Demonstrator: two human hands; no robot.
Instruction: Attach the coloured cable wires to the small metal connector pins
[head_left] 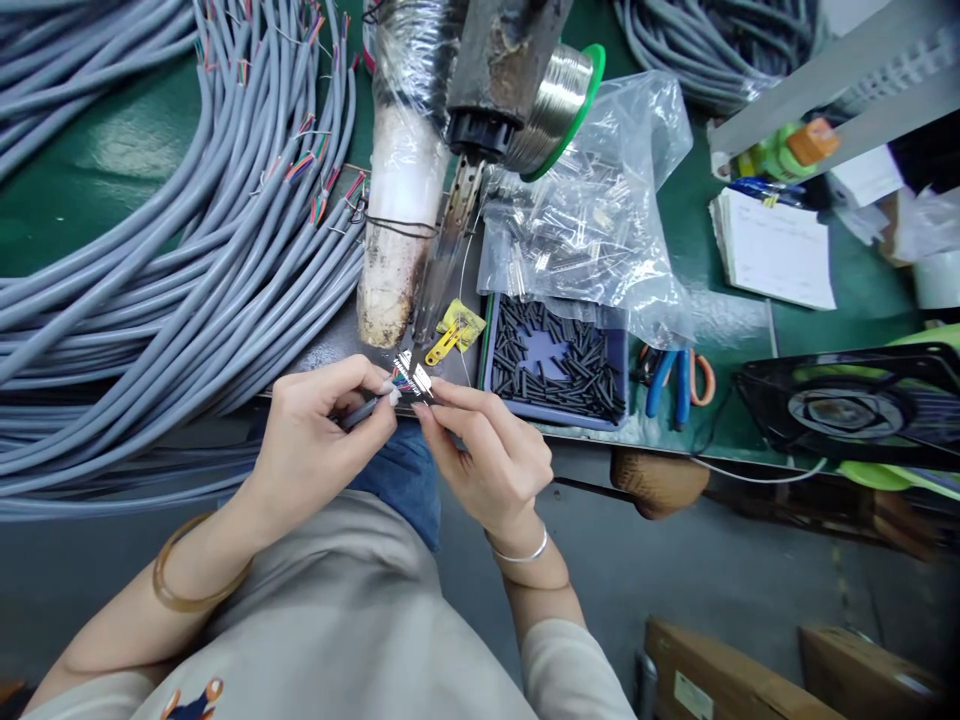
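A grey cable (pixel 360 412) with stripped, coloured wire ends is pinched between the thumb and fingers of my left hand (pixel 322 425). Its wires meet a small metal pin connector (pixel 417 376) at the bench edge. My right hand (pixel 484 445) is closed in a pinch at the connector's right end; what lies between those fingertips is too small to make out. Directly above the connector, the dark tip of a mounted soldering iron (pixel 442 255) points down and touches or nearly touches it. A yellow tag-like piece (pixel 448 340) lies just behind.
Many grey cables (pixel 247 270) cover the left. A wrapped white tube (pixel 405 200) and a solder wire spool (pixel 559 105) stand behind. To the right are a blue tray (pixel 559 408) of black tubes, a plastic bag (pixel 592 210) of metal connectors, pliers (pixel 681 388) and a fan (pixel 847 410).
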